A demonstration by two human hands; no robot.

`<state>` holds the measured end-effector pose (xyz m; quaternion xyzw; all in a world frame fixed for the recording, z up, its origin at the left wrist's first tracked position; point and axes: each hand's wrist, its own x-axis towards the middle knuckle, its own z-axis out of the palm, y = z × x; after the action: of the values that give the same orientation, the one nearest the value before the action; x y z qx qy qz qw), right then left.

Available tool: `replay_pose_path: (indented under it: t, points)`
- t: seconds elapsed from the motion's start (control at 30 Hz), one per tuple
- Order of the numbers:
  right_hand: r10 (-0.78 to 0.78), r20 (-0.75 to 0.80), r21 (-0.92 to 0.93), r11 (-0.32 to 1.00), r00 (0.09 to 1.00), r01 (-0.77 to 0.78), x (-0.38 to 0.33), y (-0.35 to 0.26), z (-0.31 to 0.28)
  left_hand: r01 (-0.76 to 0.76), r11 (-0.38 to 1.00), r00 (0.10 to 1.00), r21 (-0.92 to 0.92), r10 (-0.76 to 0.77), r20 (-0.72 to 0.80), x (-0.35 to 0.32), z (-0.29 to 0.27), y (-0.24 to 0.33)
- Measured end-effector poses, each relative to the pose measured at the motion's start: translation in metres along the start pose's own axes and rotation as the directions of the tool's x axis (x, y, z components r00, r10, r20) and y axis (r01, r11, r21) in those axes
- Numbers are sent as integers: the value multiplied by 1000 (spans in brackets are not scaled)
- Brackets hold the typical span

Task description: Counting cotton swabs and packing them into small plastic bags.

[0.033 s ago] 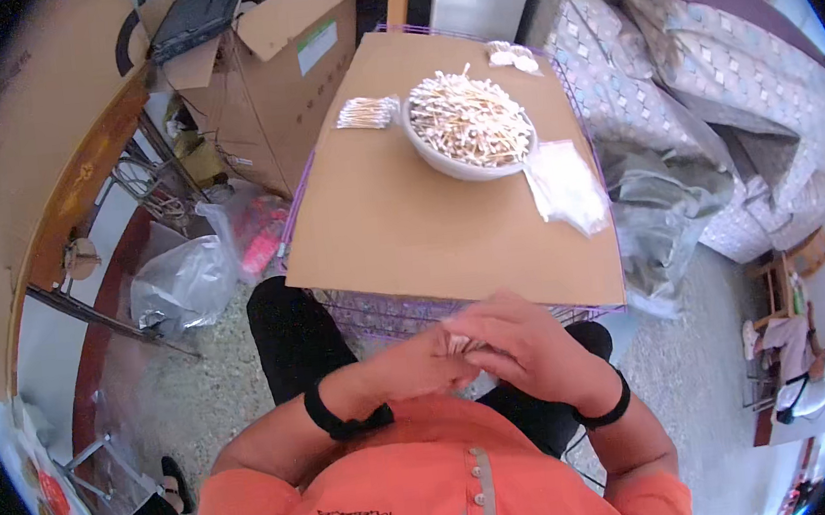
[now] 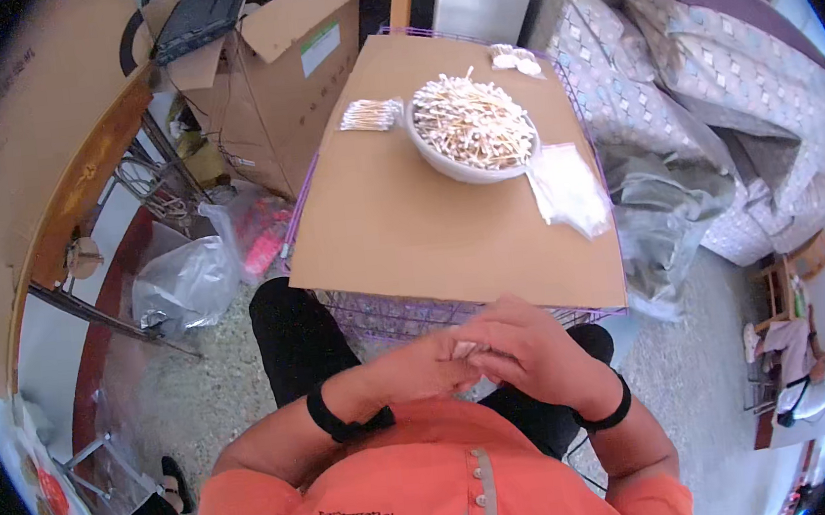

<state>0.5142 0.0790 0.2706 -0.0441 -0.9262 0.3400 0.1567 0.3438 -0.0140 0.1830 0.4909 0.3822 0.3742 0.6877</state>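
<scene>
Close to my body, just past the near edge of the cardboard-topped table [image 2: 382, 250], my two hands meet. My left hand [image 2: 431, 365] is closed at the left, its fingertips pressed against the right. My right hand [image 2: 526, 348] curls over them from the right. Something small and pale shows between the fingers, too little of it to name. On the cardboard stands a white bowl [image 2: 469, 174] heaped with cotton swabs [image 2: 474, 118]. Left of the bowl lies a clear bag of swabs [image 2: 370, 115]; to its right are white plastic bags [image 2: 570, 191].
Another small pack of swabs [image 2: 516, 60] lies at the table's far right. A big cardboard box [image 2: 288, 96] stands beyond its left side. Covered furniture [image 2: 701, 61] and plastic sheeting [image 2: 670, 203] fill the right. A seated person [image 2: 816, 377] is at the far right.
The view has shifted very slightly. My hands stay together in nearly the same place, the fingers barely moved.
</scene>
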Motion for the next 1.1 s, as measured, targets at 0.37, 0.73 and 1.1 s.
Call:
replay_pose_path:
  t: [0.37, 0.73, 1.1]
  points:
    - [339, -166, 423, 873, 926, -243, -14, 12, 11, 74, 970, 997, -233, -74, 11, -8, 2, 23]
    - [19, -245, 85, 996, 969, 2, -6, 24, -4, 167, 985, 977, 32, -161, -141, -9, -2, 46]
    - [273, -204, 473, 868, 940, -149, 12, 30, -2, 61, 941, 980, 334, 6, -196, -16, -12, 83]
